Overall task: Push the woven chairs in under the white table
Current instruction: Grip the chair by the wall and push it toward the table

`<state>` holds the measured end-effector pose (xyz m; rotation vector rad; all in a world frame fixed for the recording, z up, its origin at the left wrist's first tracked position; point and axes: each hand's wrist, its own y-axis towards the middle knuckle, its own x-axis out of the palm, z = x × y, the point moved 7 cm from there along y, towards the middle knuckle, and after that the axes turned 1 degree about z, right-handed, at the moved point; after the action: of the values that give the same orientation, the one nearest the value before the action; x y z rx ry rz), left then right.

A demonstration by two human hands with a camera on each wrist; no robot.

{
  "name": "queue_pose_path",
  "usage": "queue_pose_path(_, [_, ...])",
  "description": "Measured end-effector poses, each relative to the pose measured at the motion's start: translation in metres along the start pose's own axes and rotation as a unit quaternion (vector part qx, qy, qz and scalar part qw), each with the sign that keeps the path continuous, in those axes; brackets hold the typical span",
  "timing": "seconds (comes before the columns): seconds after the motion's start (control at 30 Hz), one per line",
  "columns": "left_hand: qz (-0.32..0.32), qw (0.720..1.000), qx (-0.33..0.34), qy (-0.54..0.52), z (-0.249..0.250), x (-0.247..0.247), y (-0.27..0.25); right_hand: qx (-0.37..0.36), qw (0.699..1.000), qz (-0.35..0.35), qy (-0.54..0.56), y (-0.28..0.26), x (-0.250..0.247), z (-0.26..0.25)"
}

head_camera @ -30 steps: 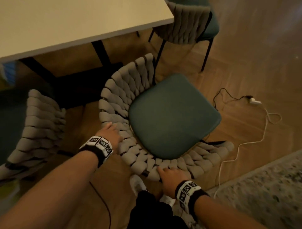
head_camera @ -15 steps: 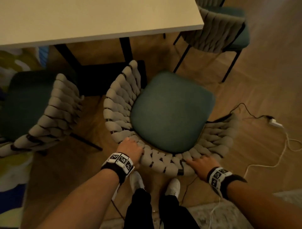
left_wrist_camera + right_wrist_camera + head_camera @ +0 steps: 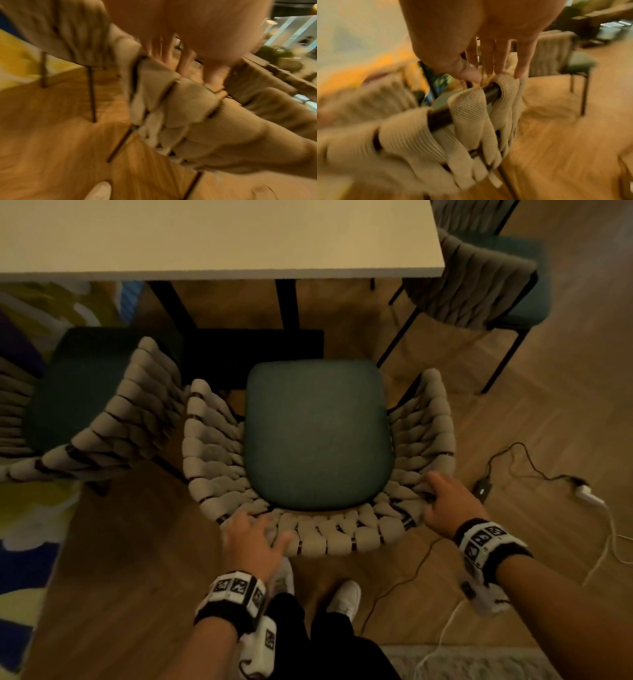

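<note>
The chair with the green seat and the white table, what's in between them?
In the head view, bare wooden floor and the table's dark leg lie between the chair and the white table.

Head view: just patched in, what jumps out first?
A woven chair with a green seat fills the middle, facing the white table, its seat not yet under the top. The left hand and right hand rest on its back rim. Another chair sits at left, a third at the table's right end.
</note>
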<state>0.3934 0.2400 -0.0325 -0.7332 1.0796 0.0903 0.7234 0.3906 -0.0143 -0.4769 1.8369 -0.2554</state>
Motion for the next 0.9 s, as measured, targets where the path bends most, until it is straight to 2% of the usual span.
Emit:
queue_pose_path(0.03, [0.073, 0.995, -0.061, -0.010, -0.021, -0.015, -0.002, 0.066, 0.993, 0.048, 0.085, -0.003, -0.005, 0.010])
queue_pose_path(0.07, [0.118, 0.984, -0.128, -0.046, -0.040, -0.026, -0.006, 0.147, 0.972, 0.080, 0.167, -0.007, -0.003, 0.022])
queue_pose_path(0.1, [0.124, 0.964, -0.198, -0.124, -0.059, -0.026, -0.008, 0.241, 0.934, 0.077, 0.253, -0.013, 0.009, 0.034])
queue_pose_path(0.13, [0.099, 0.930, -0.260, -0.240, -0.073, -0.016, -0.007, 0.325, 0.872, 0.052, 0.361, -0.018, 0.028, 0.039])
queue_pose_path(0.17, [0.058, 0.872, -0.305, -0.379, -0.080, 0.000, -0.005, 0.379, 0.803, 0.015, 0.459, -0.021, 0.049, 0.037])
queue_pose_path(0.2, [0.022, 0.798, -0.327, -0.505, -0.080, 0.015, -0.001, 0.400, 0.755, -0.011, 0.519, -0.022, 0.064, 0.030])
queue_pose_path(0.23, [0.001, 0.741, -0.326, -0.587, -0.078, 0.027, 0.005, 0.402, 0.741, -0.024, 0.537, -0.022, 0.070, 0.024])
queue_pose_path(0.27, [0.002, 0.722, -0.315, -0.616, -0.076, 0.029, 0.011, 0.395, 0.745, -0.025, 0.537, -0.019, 0.074, 0.019])
queue_pose_path(0.37, [0.029, 0.746, -0.308, -0.591, -0.078, 0.026, 0.024, 0.382, 0.760, -0.013, 0.525, -0.011, 0.075, 0.010])
queue_pose_path(0.53, [0.048, 0.751, -0.306, -0.582, -0.084, 0.003, 0.057, 0.345, 0.784, -0.044, 0.514, 0.017, 0.079, -0.005])
queue_pose_path(0.7, [0.044, 0.768, -0.301, -0.564, -0.091, -0.026, 0.102, 0.290, 0.827, -0.063, 0.477, 0.064, 0.066, -0.030])
queue_pose_path(0.8, [0.038, 0.760, -0.302, -0.574, -0.096, -0.041, 0.127, 0.281, 0.856, -0.078, 0.426, 0.088, 0.061, -0.046])
queue_pose_path(0.9, [0.039, 0.754, -0.312, -0.576, -0.099, -0.052, 0.141, 0.304, 0.862, -0.086, 0.396, 0.103, 0.063, -0.055])
